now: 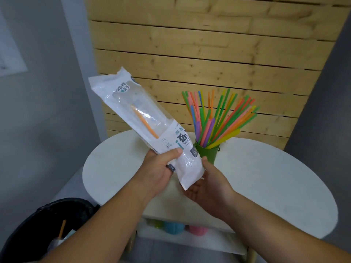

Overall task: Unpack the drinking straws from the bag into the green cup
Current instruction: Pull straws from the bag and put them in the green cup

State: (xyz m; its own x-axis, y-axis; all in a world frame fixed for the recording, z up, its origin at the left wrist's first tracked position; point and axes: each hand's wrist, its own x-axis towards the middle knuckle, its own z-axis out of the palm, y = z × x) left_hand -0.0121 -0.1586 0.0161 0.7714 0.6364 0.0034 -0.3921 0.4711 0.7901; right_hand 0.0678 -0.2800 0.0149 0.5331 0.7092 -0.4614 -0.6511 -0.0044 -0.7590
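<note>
Black bin (pixel 28 234) lower left, an orange stick in it. Left hand (pixel 159 168) grips straw bag (pixel 131 103) low down, thumb on top; bag tilted up-left, one orange straw (pixel 145 121) inside. Right hand (pixel 207 184) open, palm cupped beneath bag's bottom end. Behind, on white worktop (pixel 266 177): green cup (pixel 206 153) full of coloured straws (pixel 218 114). Slatted wood wall (pixel 209 54) beyond.

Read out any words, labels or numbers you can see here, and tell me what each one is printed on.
"Drink": small boxed word on the white band of the bag, as far as it can be made out.
Large Chinese characters beside it: too blurred to read.
Small green Chinese lines near the bag's top: too small.
Dark label by the left hand: unreadable.
Green cup and straws: no text.
</note>
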